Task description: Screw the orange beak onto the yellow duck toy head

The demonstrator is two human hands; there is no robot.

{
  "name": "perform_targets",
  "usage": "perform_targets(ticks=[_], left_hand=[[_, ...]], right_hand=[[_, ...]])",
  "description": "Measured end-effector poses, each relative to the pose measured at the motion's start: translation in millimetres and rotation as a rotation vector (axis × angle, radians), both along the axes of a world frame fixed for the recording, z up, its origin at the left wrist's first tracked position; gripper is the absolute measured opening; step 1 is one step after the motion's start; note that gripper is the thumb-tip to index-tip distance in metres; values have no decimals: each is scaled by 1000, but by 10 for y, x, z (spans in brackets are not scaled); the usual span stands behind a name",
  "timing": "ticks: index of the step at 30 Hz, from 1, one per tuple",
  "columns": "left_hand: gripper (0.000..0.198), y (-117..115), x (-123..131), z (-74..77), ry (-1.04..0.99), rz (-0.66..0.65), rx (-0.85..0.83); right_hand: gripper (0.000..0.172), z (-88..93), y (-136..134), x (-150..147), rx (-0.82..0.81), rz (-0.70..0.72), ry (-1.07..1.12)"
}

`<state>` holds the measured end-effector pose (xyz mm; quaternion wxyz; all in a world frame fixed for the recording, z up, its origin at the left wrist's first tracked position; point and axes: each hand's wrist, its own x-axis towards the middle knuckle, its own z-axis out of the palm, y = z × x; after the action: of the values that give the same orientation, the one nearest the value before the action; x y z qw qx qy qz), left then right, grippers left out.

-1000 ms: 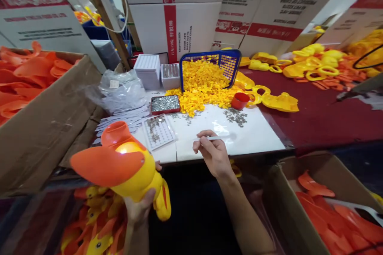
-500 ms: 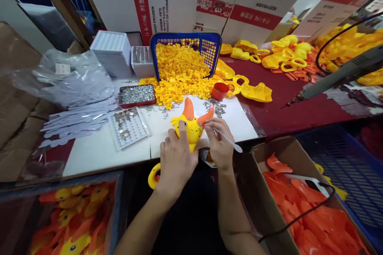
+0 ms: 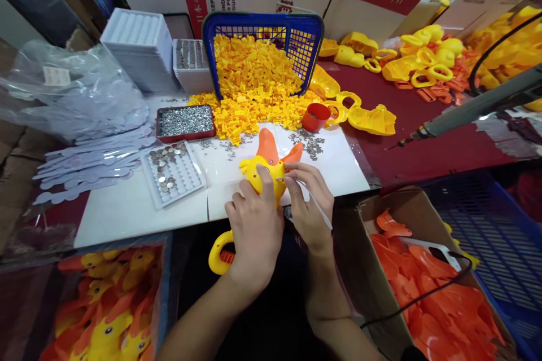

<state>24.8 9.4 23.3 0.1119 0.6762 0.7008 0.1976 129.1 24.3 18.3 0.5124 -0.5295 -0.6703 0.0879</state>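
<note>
My left hand (image 3: 257, 224) is closed around a yellow toy duck (image 3: 253, 176) with two orange bill-like pieces spread upward, just above the table's front edge. Its index finger lies across the toy's face. With thumb and fingers pinched, my right hand (image 3: 312, 207) grips a thin white plastic strip (image 3: 324, 216), one end of it against the toy's right side. Below my left wrist shows a yellow ring handle (image 3: 217, 255); its link to the toy is hidden by the hand.
Ahead, a blue basket (image 3: 317, 48) spills small yellow parts. A screw tray (image 3: 184, 122), red cup (image 3: 314, 118) and white tray (image 3: 192, 172) of metal discs surround the work. An electric screwdriver (image 3: 461, 107) hangs right; a carton (image 3: 364, 231) of orange pieces stands below.
The toy has turned in my left hand, so its face points more to the side. My right hand has tilted the strip more steeply against it. The camera view has shifted slightly.
</note>
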Motion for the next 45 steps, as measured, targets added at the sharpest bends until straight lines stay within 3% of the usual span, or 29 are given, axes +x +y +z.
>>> perform_targets(ticks=[4,9,12,14,17,20,27,33,45], left_hand=[[58,10,12,127,295,-64,-167],[65,-21,-61,226,227,-152,-229],[70,-20,-248,228,-41,-299,-305],[61,28,-410,183,-340,-338,-329],[45,175,-595,52,-823,-242,-381],[37,326,-625,-86,-1028,-136,-437],[48,349,-471,-228,-1041,-72,-248],[48,304,-447,-298,-1099,-34,-187],[44,234,-435,-360,-895,-53,-73]], right_hand=[[8,-16,2,44,-34,41,162],[8,-45,-7,120,-108,157,289],[8,-69,3,167,-154,198,341],[8,-86,16,191,-175,171,358],[8,-106,32,212,-200,127,394],[11,-117,37,232,-227,140,380],[13,-55,-11,280,-225,150,217],[14,15,-70,212,-75,90,-8],[24,6,-175,158,-46,94,-235]])
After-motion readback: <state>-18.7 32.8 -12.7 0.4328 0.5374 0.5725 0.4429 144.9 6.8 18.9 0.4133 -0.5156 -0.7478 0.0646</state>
